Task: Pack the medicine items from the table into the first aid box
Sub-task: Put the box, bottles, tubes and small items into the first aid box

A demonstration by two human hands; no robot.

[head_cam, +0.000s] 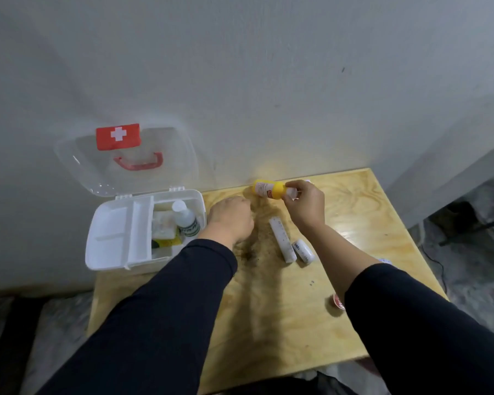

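The white first aid box stands open at the table's left edge, its clear lid with a red cross leaning on the wall. Inside sit a white inner tray, a clear bottle and some packets. My right hand holds a yellow bottle by its white cap, tilted sideways above the table's far edge. My left hand hovers palm down just right of the box, fingers curled, with nothing visible in it. Two white rolls lie on the table between my forearms.
The wooden table stands against a grey wall. A small red and white round item lies near my right sleeve. A white packet peeks out beyond my right forearm. The floor drops off at right.
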